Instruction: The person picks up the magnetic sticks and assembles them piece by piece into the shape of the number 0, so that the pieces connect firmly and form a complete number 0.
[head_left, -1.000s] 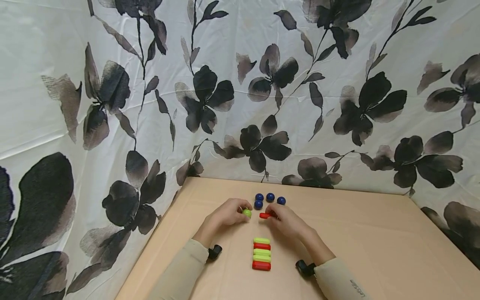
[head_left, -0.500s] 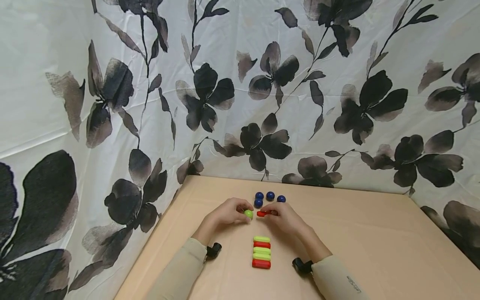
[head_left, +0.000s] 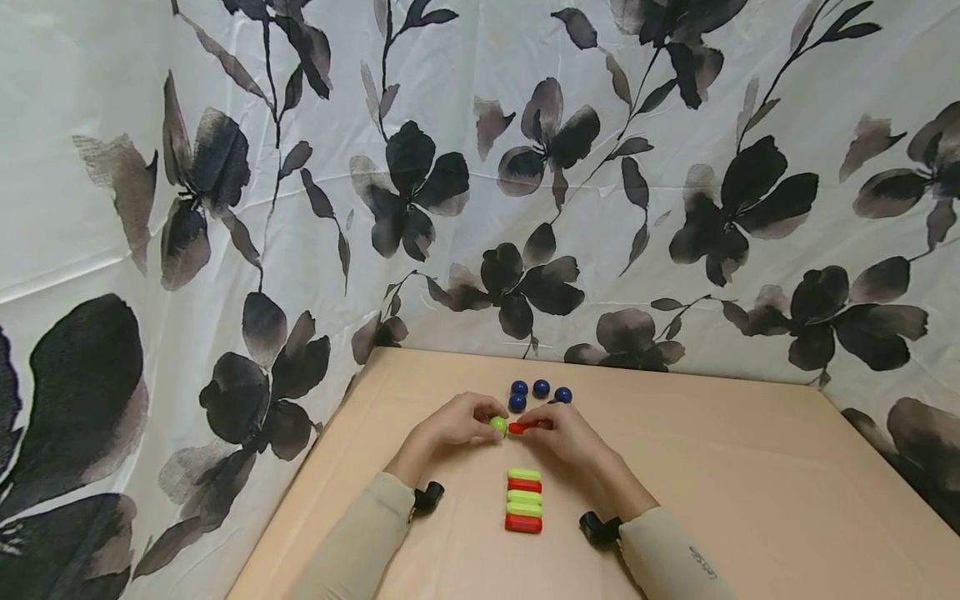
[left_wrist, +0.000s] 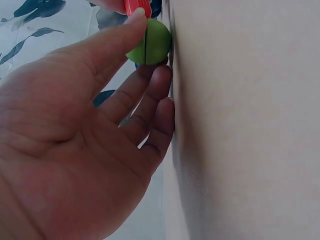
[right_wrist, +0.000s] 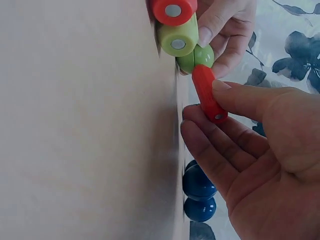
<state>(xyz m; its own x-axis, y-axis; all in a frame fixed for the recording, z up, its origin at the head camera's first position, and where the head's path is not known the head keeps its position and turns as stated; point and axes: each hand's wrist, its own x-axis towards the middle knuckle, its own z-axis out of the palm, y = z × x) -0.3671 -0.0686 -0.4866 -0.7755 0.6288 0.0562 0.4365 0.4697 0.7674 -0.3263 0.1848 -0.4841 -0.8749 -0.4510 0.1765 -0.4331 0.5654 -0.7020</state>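
My left hand pinches a green ball between thumb and fingers, close to the tabletop. A dark seam runs round the ball. In my right hand is a red magnetic rod, a short bar with a silvery disc in its end, held between thumb and fingers. Its far end points at the green ball and meets it in the right wrist view. Nearer the body, red and yellow-green rods lie side by side in a column.
Several dark blue balls sit on the table just beyond the hands; the right hand partly covers one. A white cloth with dark flowers hangs behind the table's back edge.
The right hand has moved left with the red rod, closing the gap to the green ball. The left hand has shifted slightly right, still holding the ball.
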